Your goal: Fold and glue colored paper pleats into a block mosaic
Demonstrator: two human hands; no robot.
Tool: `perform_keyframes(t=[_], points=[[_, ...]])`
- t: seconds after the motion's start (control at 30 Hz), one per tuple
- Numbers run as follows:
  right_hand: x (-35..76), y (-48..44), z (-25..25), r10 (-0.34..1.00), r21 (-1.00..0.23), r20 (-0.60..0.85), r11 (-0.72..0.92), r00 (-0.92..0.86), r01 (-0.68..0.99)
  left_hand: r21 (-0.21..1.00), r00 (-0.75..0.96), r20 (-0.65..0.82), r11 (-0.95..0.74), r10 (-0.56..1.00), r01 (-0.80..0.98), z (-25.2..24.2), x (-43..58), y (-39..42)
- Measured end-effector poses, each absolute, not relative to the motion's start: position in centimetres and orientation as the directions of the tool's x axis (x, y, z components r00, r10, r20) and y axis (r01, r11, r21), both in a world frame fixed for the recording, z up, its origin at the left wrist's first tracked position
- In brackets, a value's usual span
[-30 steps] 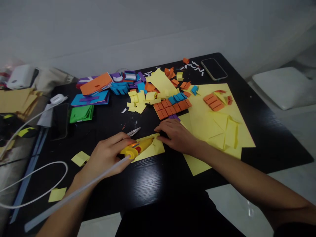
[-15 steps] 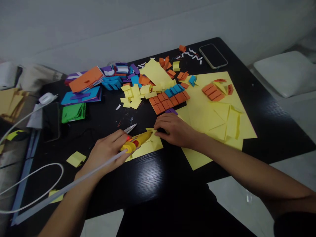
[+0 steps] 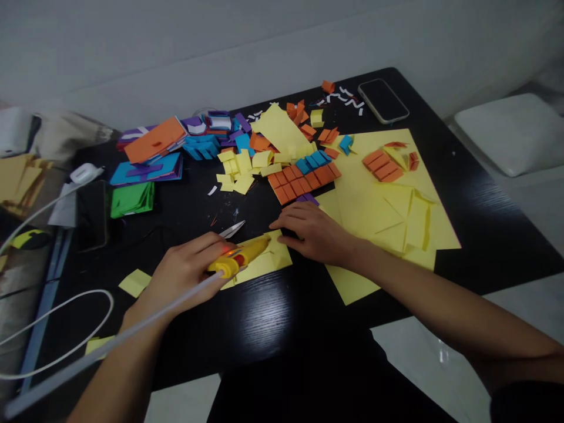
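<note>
My left hand (image 3: 183,273) is wrapped round a yellow glue gun (image 3: 240,257) with a long translucent glue stick (image 3: 110,341) trailing from its back. The gun's nozzle rests on a small yellow paper piece (image 3: 267,261) lying on the black table (image 3: 273,323). My right hand (image 3: 315,232) lies on the table with fingers spread and flat, pressing the right edge of that paper piece. Scissor tips (image 3: 233,228) poke out just behind my left hand.
A large yellow sheet (image 3: 388,200) with folded parts and orange tiles (image 3: 382,166) lies to the right. Rows of orange and blue folded pieces (image 3: 304,179), yellow pieces (image 3: 238,170) and coloured paper stacks (image 3: 152,155) fill the far side. A phone (image 3: 383,101) lies at the far right corner. White cables (image 3: 53,329) loop at left.
The view has shifted a little. My left hand has drawn the glue gun slightly leftward along the small yellow paper, while my right hand stays pressed on it.
</note>
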State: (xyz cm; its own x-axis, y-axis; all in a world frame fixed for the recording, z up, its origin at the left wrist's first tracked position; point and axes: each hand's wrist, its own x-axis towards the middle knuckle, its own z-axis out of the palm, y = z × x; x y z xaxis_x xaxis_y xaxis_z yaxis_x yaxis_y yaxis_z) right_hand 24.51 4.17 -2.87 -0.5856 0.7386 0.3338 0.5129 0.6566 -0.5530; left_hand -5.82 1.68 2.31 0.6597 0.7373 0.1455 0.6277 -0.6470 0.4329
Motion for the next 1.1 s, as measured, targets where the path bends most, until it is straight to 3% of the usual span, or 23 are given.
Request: perform_keyframes(t=[0.13, 0.3, 0.5, 0.63, 0.87, 1.1], points=[[24.6, 4.2, -3.1, 0.712, -0.519, 0.359, 0.69, -0.604, 0.504, 0.513, 0.674, 0.176, -0.652, 0.717, 0.559, 2.9, -6.1, 1.7], [24.6, 4.2, -2.9, 0.693, -0.488, 0.356, 0.71, -0.627, 0.507, 0.586, 0.563, 0.283, -0.605, 0.776, 0.539, 4.3, -7.0, 1.4], [24.4, 3.3, -1.6, 0.624, -0.323, 0.317, 0.779, -0.715, 0.537, 0.62, 0.422, 0.356, -0.548, 0.834, 0.561, 4.6, -8.4, 1.3], [24.2, 2.6, -0.9, 0.58, -0.194, 0.252, 0.814, -0.774, 0.547, 0.616, 0.398, 0.364, -0.538, 0.842, 0.575, 4.3, -8.2, 1.4], [23.9, 1.3, -0.6, 0.611, -0.207, 0.165, 0.789, -0.774, 0.579, 0.583, 0.41, 0.347, -0.537, 0.843, 0.61, 4.1, -8.1, 1.4], [23.7, 0.0, -0.7, 0.618, -0.132, 0.168, 0.786, -0.768, 0.604, 0.545, 0.407, 0.342, -0.531, 0.847, 0.649, 3.9, -8.3, 1.4]])
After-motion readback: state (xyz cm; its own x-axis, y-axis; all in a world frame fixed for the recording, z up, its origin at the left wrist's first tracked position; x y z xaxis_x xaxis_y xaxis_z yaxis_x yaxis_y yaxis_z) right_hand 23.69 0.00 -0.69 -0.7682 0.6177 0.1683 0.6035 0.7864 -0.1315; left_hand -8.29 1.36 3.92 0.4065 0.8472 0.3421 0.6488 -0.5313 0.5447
